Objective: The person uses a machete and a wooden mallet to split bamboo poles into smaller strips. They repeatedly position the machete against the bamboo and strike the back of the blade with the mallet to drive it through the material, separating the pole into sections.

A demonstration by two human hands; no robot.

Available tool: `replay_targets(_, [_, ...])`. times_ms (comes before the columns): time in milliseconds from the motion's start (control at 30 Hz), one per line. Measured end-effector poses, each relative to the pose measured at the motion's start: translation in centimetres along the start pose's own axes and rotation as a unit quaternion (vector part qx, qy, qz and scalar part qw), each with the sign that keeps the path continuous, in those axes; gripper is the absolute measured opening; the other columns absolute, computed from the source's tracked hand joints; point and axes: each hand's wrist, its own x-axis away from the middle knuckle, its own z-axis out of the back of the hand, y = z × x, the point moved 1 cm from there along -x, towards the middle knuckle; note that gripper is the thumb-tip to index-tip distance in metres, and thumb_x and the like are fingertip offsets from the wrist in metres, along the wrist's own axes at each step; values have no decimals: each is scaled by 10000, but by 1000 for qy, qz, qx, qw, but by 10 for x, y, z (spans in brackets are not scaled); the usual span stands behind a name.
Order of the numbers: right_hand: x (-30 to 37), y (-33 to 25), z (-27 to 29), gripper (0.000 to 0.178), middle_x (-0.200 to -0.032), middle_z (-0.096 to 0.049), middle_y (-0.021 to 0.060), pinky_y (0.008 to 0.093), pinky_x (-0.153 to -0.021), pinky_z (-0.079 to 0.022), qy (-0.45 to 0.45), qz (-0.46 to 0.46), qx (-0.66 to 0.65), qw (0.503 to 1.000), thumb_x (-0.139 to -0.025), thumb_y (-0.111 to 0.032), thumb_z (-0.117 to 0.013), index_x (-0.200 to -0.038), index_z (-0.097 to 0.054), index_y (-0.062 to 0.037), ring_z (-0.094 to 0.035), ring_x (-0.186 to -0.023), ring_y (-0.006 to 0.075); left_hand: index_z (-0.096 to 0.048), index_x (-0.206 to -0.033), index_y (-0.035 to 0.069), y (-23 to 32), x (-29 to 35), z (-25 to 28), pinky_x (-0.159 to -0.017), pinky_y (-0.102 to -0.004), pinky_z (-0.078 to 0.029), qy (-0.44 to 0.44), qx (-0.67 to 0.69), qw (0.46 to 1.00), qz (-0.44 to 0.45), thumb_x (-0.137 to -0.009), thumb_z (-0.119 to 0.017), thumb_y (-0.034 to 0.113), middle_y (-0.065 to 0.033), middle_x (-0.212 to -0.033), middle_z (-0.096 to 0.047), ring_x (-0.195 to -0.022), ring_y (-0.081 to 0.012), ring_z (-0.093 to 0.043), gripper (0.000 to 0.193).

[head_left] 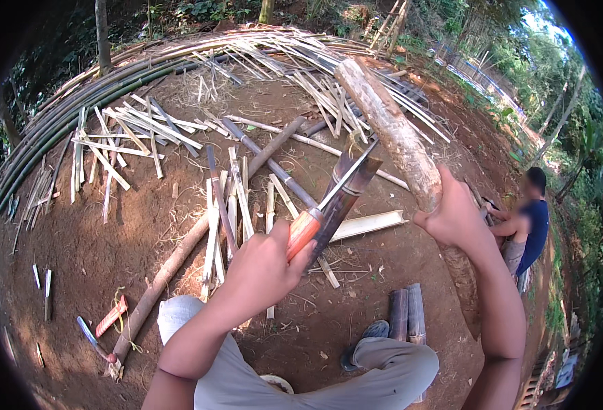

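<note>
- The left hand (pixel 267 265) grips an orange-handled knife (pixel 307 232), blade pointing toward one o'clock along dark bamboo (pixel 340 213) near centre, toward three o'clock, apparently to steady it.
- The right hand (pixel 458 210) grips a pale log (pixel 389 123) toward two o'clock, seemingly midway for balance.

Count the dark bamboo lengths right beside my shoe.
2: one bamboo length next to the shoe, the second bamboo length just right of the first. The leg may hide more.
</note>
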Motion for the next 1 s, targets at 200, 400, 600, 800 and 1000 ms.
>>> replay_targets(200, [10,14,24,741,-1023,-705,276,416,-886,-533,51,40,-32,997,-683,-115,-791,-1352,-516,44,-704,-999,384,-530,-940,-68,-9,15,7,-629,-549,-541,-35,23,999,14,-950,-681,252,-294,-640,-633,-660,-498,-669,354])
replay_targets(400, [20,6,75,578,-1097,-702,147,333,-883,-540,387,100,-135,907,-808,-102,-805,-1298,-543,60,-687,-983,218,-557,-965,-43,-9,19,9,-594,-514,-501,-27,30,998,38,-950,-706,265,-281,-689,-630,-669,-481,-654,343])
replay_targets(600, [-3,5,-26,665,-930,-683,329,491,-864,-542,51,0,-26,998,-698,-140,-780,-1260,-491,66,-696,-968,471,-534,-944,-56,-6,15,17,-585,-517,-512,-59,19,998,23,-946,-704,256,-272,-639,-623,-650,-486,-654,356])
replay_targets(800, [-6,9,-23,743,-910,-693,320,472,-841,-549,27,-7,-44,999,-693,-145,-792,-1331,-489,88,-708,-931,458,-548,-995,-64,-15,18,12,-562,-501,-500,-43,2,999,16,-945,-708,259,-255,-633,-621,-620,-468,-643,363])
replay_targets(1000, [4,4,15,642,-1016,-727,190,364,-871,-549,224,104,-150,957,-739,-106,-773,-1325,-544,23,-727,-964,270,-571,-1031,-70,-11,25,17,-561,-501,-493,-75,-19,996,44,-937,-715,239,-249,-647,-624,-622,-454,-647,353])
